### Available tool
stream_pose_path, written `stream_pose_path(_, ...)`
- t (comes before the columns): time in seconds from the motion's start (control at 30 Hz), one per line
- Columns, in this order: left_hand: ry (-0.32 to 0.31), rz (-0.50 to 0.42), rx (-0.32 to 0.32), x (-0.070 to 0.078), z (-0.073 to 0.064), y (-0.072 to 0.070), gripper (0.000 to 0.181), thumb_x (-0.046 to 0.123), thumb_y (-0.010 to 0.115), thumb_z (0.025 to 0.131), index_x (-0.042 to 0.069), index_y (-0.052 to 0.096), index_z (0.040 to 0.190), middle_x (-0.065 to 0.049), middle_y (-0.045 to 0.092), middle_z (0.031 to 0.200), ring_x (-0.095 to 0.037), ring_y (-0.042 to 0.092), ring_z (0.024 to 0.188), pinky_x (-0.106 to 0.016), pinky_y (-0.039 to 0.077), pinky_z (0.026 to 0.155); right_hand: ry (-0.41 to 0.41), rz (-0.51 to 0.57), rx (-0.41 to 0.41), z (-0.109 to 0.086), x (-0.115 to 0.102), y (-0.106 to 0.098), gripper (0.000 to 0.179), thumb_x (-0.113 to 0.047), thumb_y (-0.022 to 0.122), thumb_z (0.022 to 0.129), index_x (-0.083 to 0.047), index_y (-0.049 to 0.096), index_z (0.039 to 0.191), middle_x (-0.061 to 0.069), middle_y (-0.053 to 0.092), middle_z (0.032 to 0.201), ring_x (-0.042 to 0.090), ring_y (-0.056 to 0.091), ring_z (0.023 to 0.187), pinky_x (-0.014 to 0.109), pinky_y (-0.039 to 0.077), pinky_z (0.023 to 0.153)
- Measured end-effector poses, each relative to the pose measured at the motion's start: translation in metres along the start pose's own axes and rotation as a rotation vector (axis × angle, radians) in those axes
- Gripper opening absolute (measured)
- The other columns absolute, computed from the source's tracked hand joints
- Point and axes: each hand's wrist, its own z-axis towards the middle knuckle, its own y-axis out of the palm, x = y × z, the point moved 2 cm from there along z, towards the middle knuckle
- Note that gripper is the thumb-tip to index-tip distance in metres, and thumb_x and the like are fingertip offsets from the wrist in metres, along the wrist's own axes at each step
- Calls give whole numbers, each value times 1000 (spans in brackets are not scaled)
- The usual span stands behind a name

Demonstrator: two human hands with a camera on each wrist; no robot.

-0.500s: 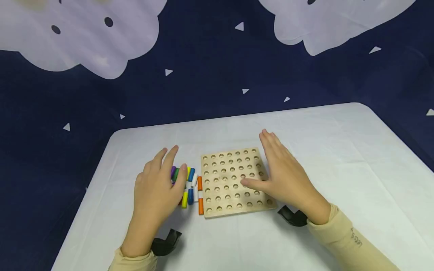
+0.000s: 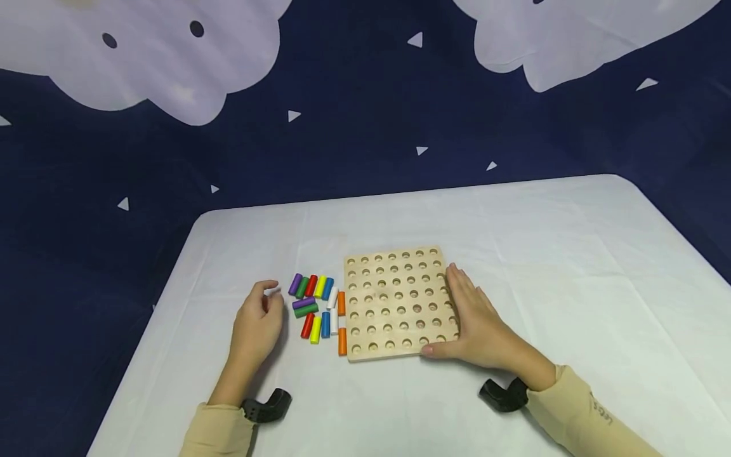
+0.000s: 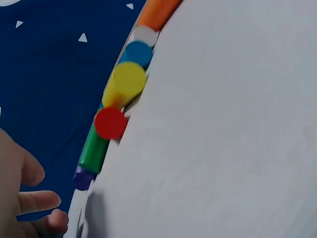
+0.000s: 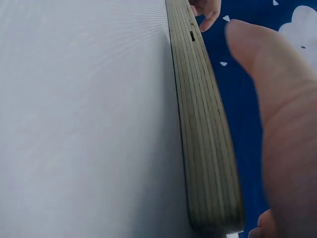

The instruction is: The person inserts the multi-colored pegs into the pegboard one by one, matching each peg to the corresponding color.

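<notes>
Left hand (image 2: 257, 327): fingers loosely curled, thumb a little apart, nothing gripped. We see it just left of the coloured pegs (image 2: 315, 330), clear of them. Right hand (image 2: 482, 327): thumb and fingers spread wide, fingers along the right edge of the wooden board (image 2: 388, 304), thumb over its near edge toward the near right corner; we can't confirm firm contact.

Pegs lie on their sides between the left hand and the board, in a far and a near group. We get purple, green, red, yellow, blue, white and orange in each. Purple pegs (image 2: 295, 284) are nearest the left fingers; orange pegs (image 2: 342, 341) sit right beside the board's left edge. Board lies flat, rows of round holes up.

Farther out, we note tan sleeves (image 2: 219, 428), black wrist mounts (image 2: 266, 406), white table (image 2: 400, 406), dark blue backdrop (image 2: 354, 95) with pale clouds (image 2: 171, 57) at the far side.
</notes>
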Motion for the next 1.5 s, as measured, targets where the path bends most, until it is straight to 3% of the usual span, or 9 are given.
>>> stream_pose_path(0.1,58,-15,-26,-4,-1,8,33,23,50,99,9,58,128,-6,51,79,-19,45,67,-31,37,60,-10,-22,-18,-1,4,4,148,-76,79,59,-8,-7,159,16,-4,167,37,0,154,61,1,120)
stream_pose_path(0.2,150,17,-38,-5,-3,14,29,23,57,97,9,61,122,-8,58,93,-22,50,83,-33,41,72,-15,-46,-29,-2,7,6,150,-77,78,58,-6,-8,158,16,-5,167,38,0,154,60,0,120)
stream_pose_path(0.37,261,81,-8,-7,-3,18,23,24,66,93,10,67,111,-8,63,116,-27,50,104,-41,41,87,-24,-57,-17,-2,8,6,150,-78,78,57,-6,-8,158,16,-5,167,38,1,154,59,0,121)
stream_pose_path(0.57,298,59,-38,-7,-6,18,17,20,69,91,10,66,105,-7,69,112,-25,52,101,-42,43,87,-37,-73,-18,-1,10,7,148,-78,77,59,-6,-6,158,17,-4,167,38,1,154,60,1,120)
stream_pose_path(0.77,350,22,-88,-5,-9,19,24,14,71,89,10,65,112,-6,65,102,-22,52,98,-40,42,85,-37,-83,-23,-1,9,6,147,-79,75,60,-5,-6,158,17,-4,167,38,2,154,60,1,120)
stream_pose_path(1.0,317,-30,-156,-5,-8,23,23,14,68,92,15,69,115,2,59,91,-15,44,90,-30,36,74,-29,-83,-22,-2,7,6,147,-79,75,60,-5,-6,158,18,-3,166,38,3,154,59,1,120)
stream_pose_path(1.13,292,-89,-103,-7,-8,24,18,13,67,92,13,70,110,0,58,87,-15,45,84,-25,38,69,-30,-90,-22,-2,5,6,147,-80,75,60,-4,-5,158,17,-3,167,37,4,154,59,1,120)
stream_pose_path(1.37,239,-324,5,-7,-8,23,13,6,73,87,7,66,97,-5,57,77,-12,49,70,-18,38,58,-24,-93,-22,-3,2,5,147,-79,75,60,-3,-3,158,17,-2,167,37,4,154,59,1,121)
stream_pose_path(1.5,208,-400,1,-8,-8,22,25,9,70,91,9,63,115,-8,67,90,-9,50,75,-16,39,62,-18,-103,-22,-2,2,5,147,-80,74,59,-4,-3,158,16,-3,167,36,3,154,58,0,121)
